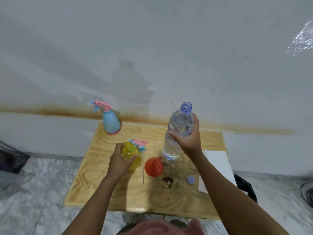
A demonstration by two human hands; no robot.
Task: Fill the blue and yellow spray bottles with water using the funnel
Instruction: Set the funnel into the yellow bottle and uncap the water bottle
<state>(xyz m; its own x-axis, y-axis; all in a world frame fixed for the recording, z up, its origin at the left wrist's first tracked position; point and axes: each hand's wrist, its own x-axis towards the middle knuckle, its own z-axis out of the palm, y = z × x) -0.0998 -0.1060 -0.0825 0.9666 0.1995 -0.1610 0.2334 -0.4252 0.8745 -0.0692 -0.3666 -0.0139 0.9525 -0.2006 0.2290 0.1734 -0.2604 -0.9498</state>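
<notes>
My left hand (119,161) grips the yellow spray bottle (133,154), which stands on the wooden table (94,180) with its neck uncovered. Its pink and blue spray head (140,144) with a long dip tube lies on the table just behind and right of it. My right hand (190,138) holds a clear water bottle (177,131) with no cap on, slightly tilted and lifted off the table. A red funnel (153,166) lies on the table between my hands. The blue spray bottle (111,122), with its head on, stands at the table's far left corner.
A small blue cap (191,179) lies on the table near my right forearm. A white sheet (217,164) rests at the right edge. A dark knot hole (167,181) marks the wood. A stained white wall lies behind; black bags sit on the floor on both sides.
</notes>
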